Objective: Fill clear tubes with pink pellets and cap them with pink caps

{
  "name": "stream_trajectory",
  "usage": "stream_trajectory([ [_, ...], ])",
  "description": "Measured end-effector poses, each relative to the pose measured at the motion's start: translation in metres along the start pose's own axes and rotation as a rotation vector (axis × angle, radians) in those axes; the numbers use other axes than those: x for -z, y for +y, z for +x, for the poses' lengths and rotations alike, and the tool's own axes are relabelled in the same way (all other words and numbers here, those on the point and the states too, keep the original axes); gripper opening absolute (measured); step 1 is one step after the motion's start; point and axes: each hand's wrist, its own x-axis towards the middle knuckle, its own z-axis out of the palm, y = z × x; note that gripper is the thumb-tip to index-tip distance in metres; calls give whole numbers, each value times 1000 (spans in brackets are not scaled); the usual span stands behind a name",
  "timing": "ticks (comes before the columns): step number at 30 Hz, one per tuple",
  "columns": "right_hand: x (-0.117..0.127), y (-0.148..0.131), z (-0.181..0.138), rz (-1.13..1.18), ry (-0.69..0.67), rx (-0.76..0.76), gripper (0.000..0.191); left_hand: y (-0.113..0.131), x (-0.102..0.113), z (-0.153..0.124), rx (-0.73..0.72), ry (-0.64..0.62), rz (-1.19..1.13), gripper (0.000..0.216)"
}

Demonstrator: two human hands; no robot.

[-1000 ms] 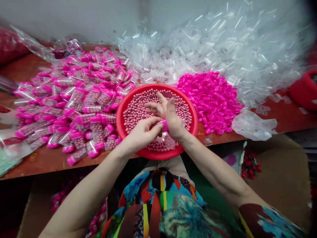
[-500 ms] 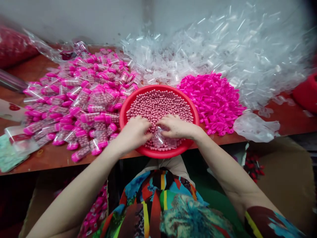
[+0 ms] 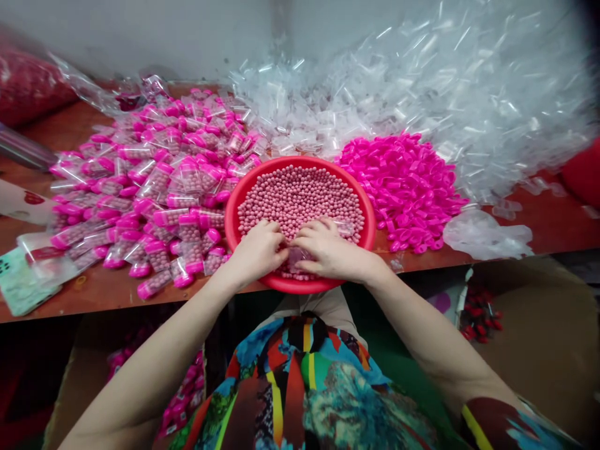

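A red round basin full of small pink balls sits at the table's front edge. Both hands rest in its near part, palms down. My left hand has its fingers curled into the balls. My right hand is closed over a clear plastic tube lying among the balls; only a bit of the tube shows between the hands. Whether the left hand also grips it is hidden.
Left of the basin lies a heap of filled tubes with pink caps. Loose pink caps are piled on the right. Empty clear tubes fill the back and right. The brown table ends just before my lap.
One second ago my hands were raised, pressing a pink cap onto a tube. They have dropped into the basin and now lie low among the balls, drawn closer together.
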Motion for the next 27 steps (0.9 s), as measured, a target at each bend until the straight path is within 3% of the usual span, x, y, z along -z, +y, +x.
stream_trajectory([
  [3,-3,-3,3,78,109,-71,18,1,3,-3,27,21,-141,22],
  [6,-2,0,7,238,276,-186,17,11,9,-4,48,179,-267,32],
  [9,-1,4,15,345,399,-358,16,26,13,1,-13,292,-85,37],
  [13,-2,13,22,494,445,-464,19,31,16,23,-52,216,167,22],
  [16,0,22,18,275,437,-454,28,18,22,48,-63,171,221,21],
  [19,0,26,6,4,363,-486,39,3,24,78,23,107,273,28],
  [22,-2,25,-5,-69,268,-439,41,0,15,106,84,0,218,30],
  [24,-1,26,-7,-66,302,-447,39,6,2,119,64,-37,168,27],
  [27,5,34,0,-59,367,-574,42,16,-17,132,25,-42,103,24],
])
